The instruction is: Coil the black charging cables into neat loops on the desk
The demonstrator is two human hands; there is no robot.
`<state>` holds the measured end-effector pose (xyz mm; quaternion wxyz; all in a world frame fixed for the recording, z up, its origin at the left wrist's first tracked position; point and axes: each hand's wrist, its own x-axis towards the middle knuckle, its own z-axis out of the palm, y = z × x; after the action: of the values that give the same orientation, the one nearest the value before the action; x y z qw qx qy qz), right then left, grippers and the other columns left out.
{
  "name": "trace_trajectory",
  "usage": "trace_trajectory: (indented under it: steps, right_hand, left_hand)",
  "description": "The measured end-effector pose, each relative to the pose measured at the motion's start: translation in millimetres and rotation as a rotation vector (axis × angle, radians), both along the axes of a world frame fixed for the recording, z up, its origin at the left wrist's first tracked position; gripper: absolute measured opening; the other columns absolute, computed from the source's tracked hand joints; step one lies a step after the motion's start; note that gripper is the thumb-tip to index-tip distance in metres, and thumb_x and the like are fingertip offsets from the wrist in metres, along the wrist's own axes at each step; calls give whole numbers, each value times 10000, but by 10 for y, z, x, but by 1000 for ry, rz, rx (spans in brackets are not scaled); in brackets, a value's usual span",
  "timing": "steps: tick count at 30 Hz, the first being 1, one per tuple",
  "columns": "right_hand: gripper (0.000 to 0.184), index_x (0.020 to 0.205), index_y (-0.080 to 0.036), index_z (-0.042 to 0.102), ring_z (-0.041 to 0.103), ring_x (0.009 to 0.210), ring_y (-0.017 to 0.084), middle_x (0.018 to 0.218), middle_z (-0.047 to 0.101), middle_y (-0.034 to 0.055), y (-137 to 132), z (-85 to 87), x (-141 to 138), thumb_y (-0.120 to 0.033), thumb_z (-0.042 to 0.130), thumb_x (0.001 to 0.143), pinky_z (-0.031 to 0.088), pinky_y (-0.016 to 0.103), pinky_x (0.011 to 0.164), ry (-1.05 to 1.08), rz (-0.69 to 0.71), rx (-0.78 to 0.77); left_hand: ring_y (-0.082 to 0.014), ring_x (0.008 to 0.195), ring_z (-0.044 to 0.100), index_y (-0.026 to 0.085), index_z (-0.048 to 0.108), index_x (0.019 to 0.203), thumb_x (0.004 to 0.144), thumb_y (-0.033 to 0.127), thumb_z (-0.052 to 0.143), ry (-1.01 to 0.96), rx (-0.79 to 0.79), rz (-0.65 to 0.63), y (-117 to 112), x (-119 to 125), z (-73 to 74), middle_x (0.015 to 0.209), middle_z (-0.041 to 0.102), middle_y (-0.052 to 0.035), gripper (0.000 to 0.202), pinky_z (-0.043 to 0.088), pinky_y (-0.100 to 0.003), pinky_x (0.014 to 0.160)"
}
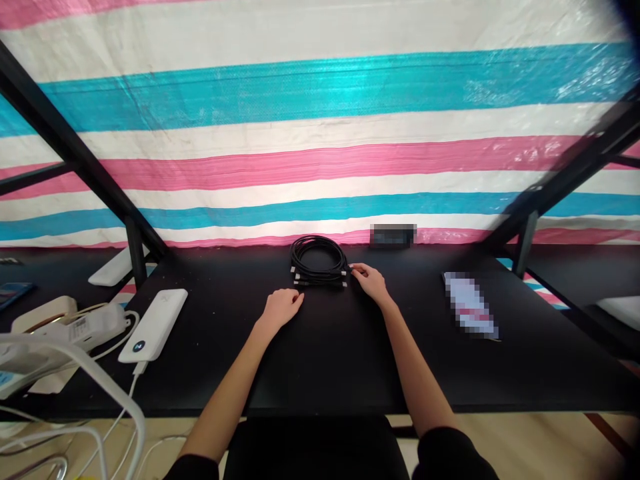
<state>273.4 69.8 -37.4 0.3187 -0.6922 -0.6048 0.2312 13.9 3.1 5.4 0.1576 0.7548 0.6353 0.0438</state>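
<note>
A coil of black cable (318, 261) with several plug ends lies at the back middle of the black table (330, 347). My right hand (371, 281) reaches to the coil's right side, fingertips pinched at a plug end there. My left hand (283, 307) rests palm down on the table just in front of the coil's left side, fingers curled loosely, holding nothing that shows.
A white power bank (154, 325) with a white cable lies at the left, beside a white power strip (75, 327). A blurred flat item (471, 305) lies at the right, a small dark box (393, 235) at the back. Black frame posts (135, 253) stand at both sides before a striped tarp (320, 120).
</note>
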Motion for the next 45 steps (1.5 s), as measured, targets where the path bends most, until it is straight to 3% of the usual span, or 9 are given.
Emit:
trace_trajectory:
  steps: [18,45]
  right_hand:
    - [239,939,-271,703,606,718,166,822,702,-4,-16,37,-17,-291,540,765,436,288,697,11,-7,16]
    - [261,925,-270,709,586,652,156,796,705,-5,21,-38,16,-336,530,746,419,282,652,23,0,55]
  left_hand:
    - [-237,858,643,194,669,825,912,401,336,38,11,-16,-5,5,-7,848,692,-86,401,446,-302,728]
    - [-243,872,640,193,664,825,915,398,330,36,6,-14,-8,11,-12,854,691,-88,402,443,-313,744]
